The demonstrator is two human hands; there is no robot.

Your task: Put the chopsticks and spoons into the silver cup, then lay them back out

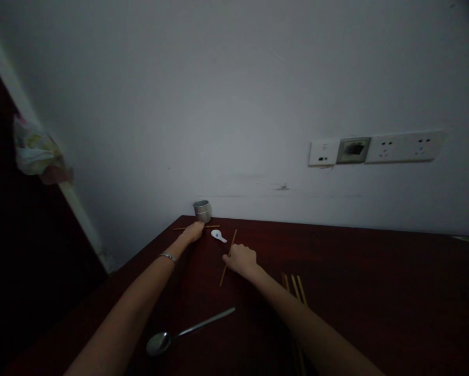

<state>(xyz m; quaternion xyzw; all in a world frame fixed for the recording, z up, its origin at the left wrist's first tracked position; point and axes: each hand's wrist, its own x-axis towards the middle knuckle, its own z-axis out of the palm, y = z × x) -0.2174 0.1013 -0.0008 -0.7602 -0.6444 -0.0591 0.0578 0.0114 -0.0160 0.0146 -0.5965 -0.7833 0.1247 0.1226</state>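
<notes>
My left hand (194, 231) reaches to the far corner of the dark red table (355, 292), its fingers closed over a wooden chopstick (214, 226) lying flat in front of a small metal cup (202, 211). My right hand (240, 259) rests mid-table, fingers curled on another chopstick (223, 274) that slants toward me. A white ceramic spoon (218, 236) lies between the two hands. A bracelet circles my left wrist.
A metal spoon (183, 333) lies near the front edge. Several chopsticks (295, 286) lie beside my right forearm. Wall sockets (375, 149) sit on the white wall behind. A crumpled bag (38, 154) hangs at the left.
</notes>
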